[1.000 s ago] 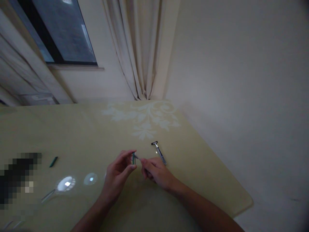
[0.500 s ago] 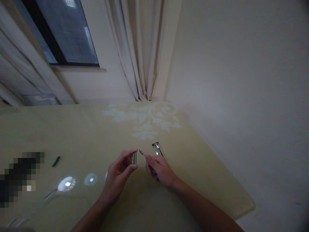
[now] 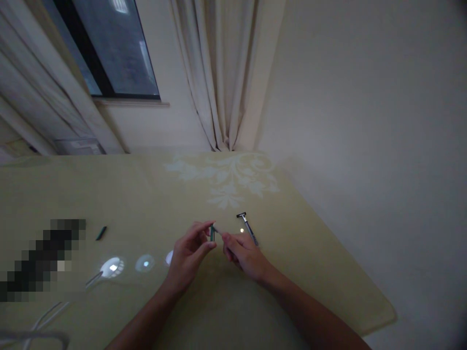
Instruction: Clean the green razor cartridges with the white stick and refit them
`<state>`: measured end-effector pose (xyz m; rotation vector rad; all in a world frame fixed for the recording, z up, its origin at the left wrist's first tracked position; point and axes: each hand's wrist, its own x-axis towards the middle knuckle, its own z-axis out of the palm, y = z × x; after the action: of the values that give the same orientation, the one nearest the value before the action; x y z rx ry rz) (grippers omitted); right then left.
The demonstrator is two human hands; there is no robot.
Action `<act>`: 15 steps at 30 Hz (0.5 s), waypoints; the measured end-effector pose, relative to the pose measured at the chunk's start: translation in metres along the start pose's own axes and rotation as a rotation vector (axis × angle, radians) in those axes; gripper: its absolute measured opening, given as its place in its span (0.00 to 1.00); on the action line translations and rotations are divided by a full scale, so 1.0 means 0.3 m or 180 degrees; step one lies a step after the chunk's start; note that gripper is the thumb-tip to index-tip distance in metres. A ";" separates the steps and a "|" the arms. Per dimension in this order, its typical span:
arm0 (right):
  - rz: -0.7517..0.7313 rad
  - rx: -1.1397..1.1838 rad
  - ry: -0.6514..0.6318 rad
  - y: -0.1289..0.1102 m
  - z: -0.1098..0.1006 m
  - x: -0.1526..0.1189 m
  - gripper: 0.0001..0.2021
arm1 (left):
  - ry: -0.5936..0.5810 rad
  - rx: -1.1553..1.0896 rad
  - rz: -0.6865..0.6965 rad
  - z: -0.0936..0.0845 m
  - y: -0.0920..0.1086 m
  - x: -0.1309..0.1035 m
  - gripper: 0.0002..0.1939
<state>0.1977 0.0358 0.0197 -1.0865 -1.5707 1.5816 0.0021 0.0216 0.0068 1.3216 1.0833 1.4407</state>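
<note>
My left hand (image 3: pixel 191 253) pinches a small green and dark razor cartridge (image 3: pixel 212 233) upright between thumb and fingertips. In my right hand (image 3: pixel 242 253) is a thin-handled small brush (image 3: pixel 218 228), its pale head against the upper part of the cartridge. Most of the brush's handle is hidden inside my closed fingers. Just beyond my right hand, a razor (image 3: pixel 248 228) with a silver neck and dark handle lies on the table. A second green piece (image 3: pixel 101 233), similar to the cartridge, rests farther left.
The yellowish table (image 3: pixel 321 272) carries a pale floral pattern and bright light reflections. At lower left lie white cables (image 3: pixel 47 316) and a pixelated dark object (image 3: pixel 44 260). Curtains (image 3: pixel 222 73), a window (image 3: pixel 120 48) and a bare wall (image 3: pixel 365 121) stand around the table.
The brush head has moved left and now meets the cartridge; before, there was a small gap between them. The whole view has shifted, so the scene sits slightly farther right.
</note>
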 end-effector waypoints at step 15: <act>0.0113 0.0316 0.0052 0.010 0.002 0.001 0.37 | -0.0028 0.0156 -0.0026 -0.008 -0.014 -0.002 0.20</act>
<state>0.1973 0.0355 0.0168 -1.0763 -1.4536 1.6519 -0.0001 0.0220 0.0025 1.3553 1.1233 1.4092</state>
